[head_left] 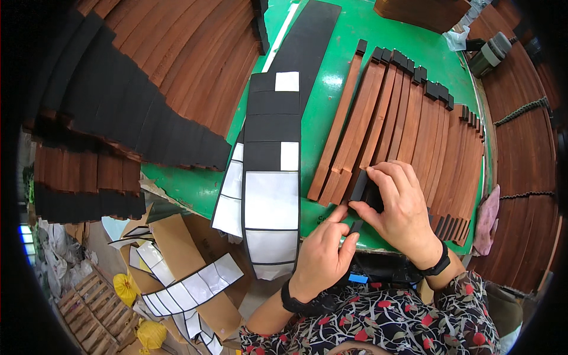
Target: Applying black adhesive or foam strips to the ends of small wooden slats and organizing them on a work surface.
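My right hand [397,204] presses a small black foam pad [359,185] onto the near end of a brown wooden slat [378,112] on the green table [331,100]. My left hand [323,251] sits just below, its fingertips pinching another small black pad [355,226] near the table's front edge. Several slats lie side by side in a fanned row, their far ends capped with black pads [421,74]. A long sheet of black foam pads on white backing [271,177] lies to the left of my hands, with many pads peeled off.
Stacks of slats with black ends [118,112] fill the left of the table. More wood stacks [520,154] stand at the right. A pink cloth [488,219] hangs at the right edge. Used white backing strips [189,290] and cardboard lie on the floor below.
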Motion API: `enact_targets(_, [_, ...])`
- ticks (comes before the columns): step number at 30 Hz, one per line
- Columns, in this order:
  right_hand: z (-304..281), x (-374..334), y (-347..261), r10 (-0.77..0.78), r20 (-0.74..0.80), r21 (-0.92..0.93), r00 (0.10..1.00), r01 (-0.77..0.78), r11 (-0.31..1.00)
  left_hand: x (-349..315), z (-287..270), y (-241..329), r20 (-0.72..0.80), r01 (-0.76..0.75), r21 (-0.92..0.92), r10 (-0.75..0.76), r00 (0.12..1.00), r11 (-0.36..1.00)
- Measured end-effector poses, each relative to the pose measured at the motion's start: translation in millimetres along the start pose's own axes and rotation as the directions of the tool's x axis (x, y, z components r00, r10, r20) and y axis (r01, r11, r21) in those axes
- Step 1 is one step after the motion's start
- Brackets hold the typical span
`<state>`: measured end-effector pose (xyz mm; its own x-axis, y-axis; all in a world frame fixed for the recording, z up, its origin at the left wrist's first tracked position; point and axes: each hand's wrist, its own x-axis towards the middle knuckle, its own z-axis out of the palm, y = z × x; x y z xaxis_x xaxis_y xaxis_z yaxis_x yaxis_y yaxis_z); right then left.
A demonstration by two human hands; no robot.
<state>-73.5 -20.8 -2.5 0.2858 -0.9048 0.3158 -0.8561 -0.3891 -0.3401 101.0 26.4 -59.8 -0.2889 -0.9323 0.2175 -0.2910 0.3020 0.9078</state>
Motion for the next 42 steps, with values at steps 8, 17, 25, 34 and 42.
enact_targets(8, [2,-4,-1,0.015,0.010,-0.085,1.000,-0.014,0.996,0,1,0,0.010,0.002,0.007,-0.002,1.000,1.000])
enact_targets(17, [2,-2,-2,-0.052,-0.024,-0.089,0.998,0.050,0.995,-1,1,-1,0.008,-0.013,0.019,0.013,1.000,1.000])
enact_targets(25, [5,-2,1,-0.135,0.003,-0.114,0.991,0.134,0.984,-1,-1,2,0.016,0.005,0.030,-0.006,1.000,1.000])
enact_targets(34, [4,-3,-6,-0.126,-0.005,-0.175,0.992,0.123,0.977,-7,-4,8,-0.069,-0.010,0.031,0.012,0.998,0.999])
enact_targets(42, [9,-10,-4,-0.128,-0.095,-0.163,0.987,0.111,0.980,-24,-14,13,-0.187,0.077,0.025,-0.071,0.980,0.997])
